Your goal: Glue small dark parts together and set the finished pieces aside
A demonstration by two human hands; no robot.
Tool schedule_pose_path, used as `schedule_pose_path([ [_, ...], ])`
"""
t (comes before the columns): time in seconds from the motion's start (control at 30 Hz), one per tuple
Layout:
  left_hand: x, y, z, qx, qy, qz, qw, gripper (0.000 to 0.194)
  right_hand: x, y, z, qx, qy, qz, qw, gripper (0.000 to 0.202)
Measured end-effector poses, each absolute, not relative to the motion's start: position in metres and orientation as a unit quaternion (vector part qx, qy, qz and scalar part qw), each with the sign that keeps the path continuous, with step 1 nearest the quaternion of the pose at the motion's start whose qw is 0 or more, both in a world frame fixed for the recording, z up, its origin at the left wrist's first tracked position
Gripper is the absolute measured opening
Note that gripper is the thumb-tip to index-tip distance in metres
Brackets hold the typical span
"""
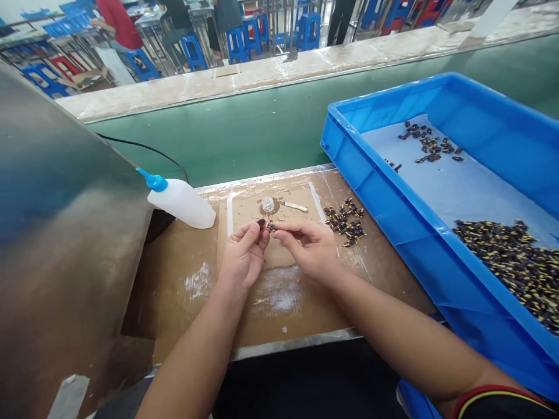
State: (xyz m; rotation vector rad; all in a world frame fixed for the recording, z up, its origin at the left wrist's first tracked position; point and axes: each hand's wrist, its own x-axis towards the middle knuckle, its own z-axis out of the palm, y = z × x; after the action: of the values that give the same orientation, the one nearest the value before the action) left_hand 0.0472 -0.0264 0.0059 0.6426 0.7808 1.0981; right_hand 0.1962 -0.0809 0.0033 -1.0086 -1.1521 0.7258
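Note:
My left hand (245, 251) pinches a small dark part (261, 223) between thumb and fingertips. Right beside it, my right hand (311, 244) grips a small black-and-yellow piece (271, 227), and the fingertips of both hands nearly meet. Just beyond them a small clear cup (268, 204) stands on a taped cardboard sheet (279, 256), with a thin whitish tool (295, 206) lying to its right. A loose pile of small black-and-yellow pieces (346, 222) lies on the table to the right of my right hand.
A white squeeze bottle (183, 202) with a blue nozzle leans at the left, near a metal panel (56, 221). A large blue bin (393, 192) at the right holds many black-and-yellow pieces. Behind the green partition (244, 134) are people and blue stools (309, 32).

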Motion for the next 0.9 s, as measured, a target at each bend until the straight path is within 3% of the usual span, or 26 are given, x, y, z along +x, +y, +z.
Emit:
schedule_pose_path([
  [0.13, 0.0464, -0.0283, 0.0074, 0.31, 0.348, 0.499, 0.731, 0.027, 0.1939, -0.0832, 0.0018, -0.454, -0.547, 0.264, 0.652, 0.013],
  [0.9, 0.0497, -0.0325, 0.0127, 0.307, 0.319, 0.51, 0.737, 0.028, 0.1868, -0.0829, -0.0003, -0.425, -0.513, 0.298, 0.684, 0.014],
])
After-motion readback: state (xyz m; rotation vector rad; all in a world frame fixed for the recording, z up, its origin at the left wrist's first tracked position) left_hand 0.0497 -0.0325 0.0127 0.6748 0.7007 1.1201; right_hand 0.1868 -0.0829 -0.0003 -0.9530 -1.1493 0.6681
